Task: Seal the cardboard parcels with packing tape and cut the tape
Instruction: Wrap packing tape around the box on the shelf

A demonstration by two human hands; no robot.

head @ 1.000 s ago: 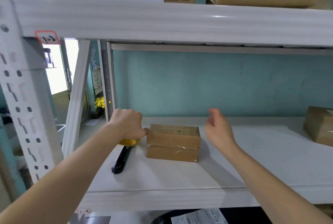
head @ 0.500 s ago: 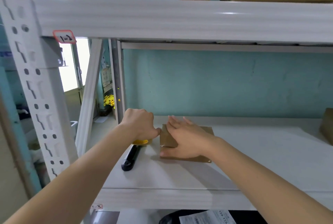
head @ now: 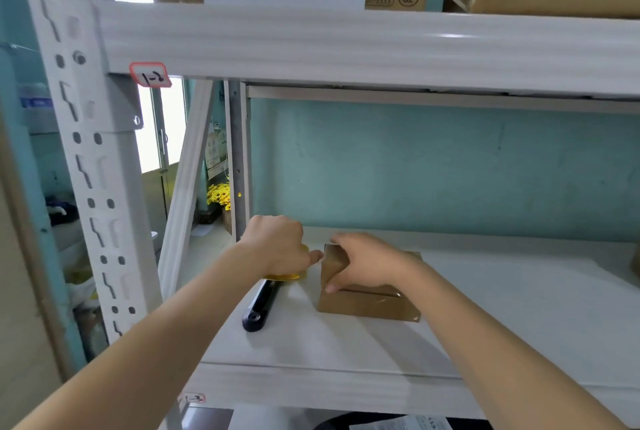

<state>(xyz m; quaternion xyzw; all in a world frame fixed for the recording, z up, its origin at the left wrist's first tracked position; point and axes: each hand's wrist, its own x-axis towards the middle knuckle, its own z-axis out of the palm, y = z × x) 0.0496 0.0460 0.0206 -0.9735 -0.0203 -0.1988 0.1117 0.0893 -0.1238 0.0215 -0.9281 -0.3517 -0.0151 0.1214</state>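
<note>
Right grip point(head: 367, 265), raised and clear of the box a second ago, is now down on the left end of the parcel point(head: 367, 305). Its fingers lie over the top and its thumb runs down the front face, clasping that end.

- Parcel sits on the white shelf point(head: 519, 308), near the left post.
- Left grip point(head: 277, 249) is clenched knuckles-up round a yellow tape roll point(head: 294, 276), thumb tip reaching to the parcel's top corner.
- Black handle point(head: 259, 308) lies on the shelf below the roll. Cannot tell if the two are joined.

Risks, as I judge them:
- The box looks light and the shelf smooth, so a pull on the roll could drag or swing it unless the right grip bears down.
- A slack or slanted strand would crease or stick to itself.
- The left thumb is close to where a cut would fall.
</note>
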